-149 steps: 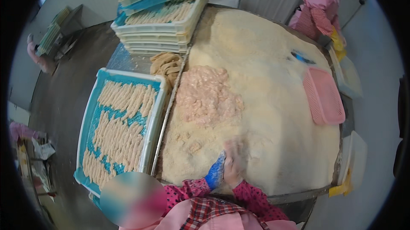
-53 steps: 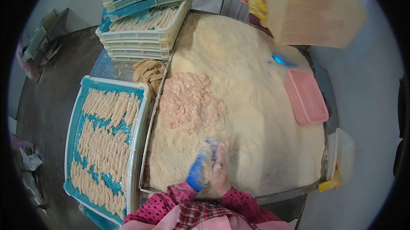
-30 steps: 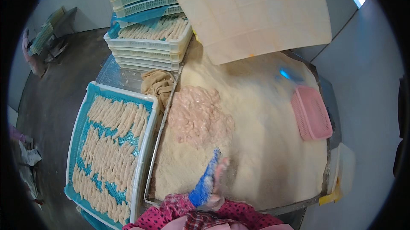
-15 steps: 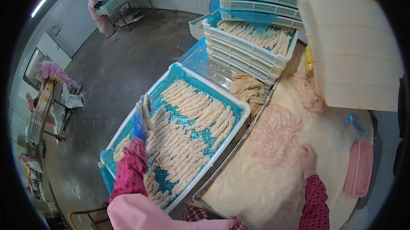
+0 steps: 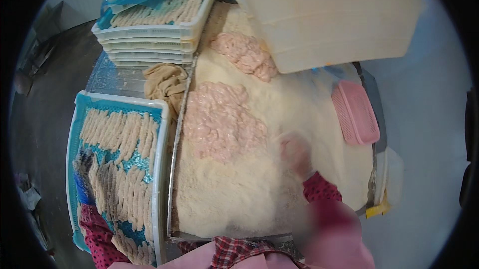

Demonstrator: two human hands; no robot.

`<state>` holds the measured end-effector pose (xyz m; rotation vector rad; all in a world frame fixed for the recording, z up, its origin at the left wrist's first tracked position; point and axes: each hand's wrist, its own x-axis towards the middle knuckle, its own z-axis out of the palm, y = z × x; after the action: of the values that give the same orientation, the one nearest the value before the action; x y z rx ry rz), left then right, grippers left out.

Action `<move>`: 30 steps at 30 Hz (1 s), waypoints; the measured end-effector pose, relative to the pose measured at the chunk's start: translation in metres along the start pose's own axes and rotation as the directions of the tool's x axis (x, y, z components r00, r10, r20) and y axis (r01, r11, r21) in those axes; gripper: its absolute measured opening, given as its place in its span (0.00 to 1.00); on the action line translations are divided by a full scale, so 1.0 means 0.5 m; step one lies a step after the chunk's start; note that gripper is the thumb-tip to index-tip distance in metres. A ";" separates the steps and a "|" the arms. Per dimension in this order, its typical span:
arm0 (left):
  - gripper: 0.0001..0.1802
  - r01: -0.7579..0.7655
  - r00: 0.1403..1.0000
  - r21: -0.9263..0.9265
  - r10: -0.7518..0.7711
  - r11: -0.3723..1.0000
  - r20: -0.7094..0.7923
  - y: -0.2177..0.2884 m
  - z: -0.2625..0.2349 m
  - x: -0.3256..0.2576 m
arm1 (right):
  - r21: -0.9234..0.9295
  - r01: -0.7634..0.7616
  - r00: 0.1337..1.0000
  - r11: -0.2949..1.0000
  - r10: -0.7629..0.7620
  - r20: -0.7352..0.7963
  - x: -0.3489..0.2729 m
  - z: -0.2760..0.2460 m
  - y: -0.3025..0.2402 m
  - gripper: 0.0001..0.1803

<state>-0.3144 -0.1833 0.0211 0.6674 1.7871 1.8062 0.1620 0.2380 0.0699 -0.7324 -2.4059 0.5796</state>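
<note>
My left hand (image 5: 85, 181), in a blue glove caked with crumbs at the fingers, is low over the left side of a white-rimmed tray (image 5: 161, 179) with a blue mesh lining. It touches or nearly touches the rows of crumb-coated meat strips (image 5: 119, 189) there; whether it grips one I cannot tell. My right hand (image 5: 297, 155) is smeared by motion above the pale crumbs (image 5: 229, 204) in a wide metal-edged trough. Just left of it lies a heap of wet pink raw meat strips (image 5: 219, 119).
Behind the tray stand stacked white trays (image 5: 144, 34) of coated strips, with a tan cloth (image 5: 164, 82) beside them. A second meat heap (image 5: 244, 54) lies under a large tilted cream tub (image 5: 339, 14). A pink basket (image 5: 357, 112) sits at the trough's right side.
The view has swung right, toward the trough. My left hand has come down from above the tray to its strips. My right hand now blurs over the crumbs, apart from the meat heap.
</note>
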 end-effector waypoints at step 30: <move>0.18 -0.438 0.872 0.719 0.063 0.540 0.485 -0.140 0.699 -0.235 | 0.041 -0.528 0.843 0.848 0.530 -0.095 -0.305 0.061 0.057 0.11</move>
<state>0.0061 0.0016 -0.0431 1.6128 2.2403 0.7313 0.2605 0.1597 -0.0261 -1.4070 -2.0899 0.7483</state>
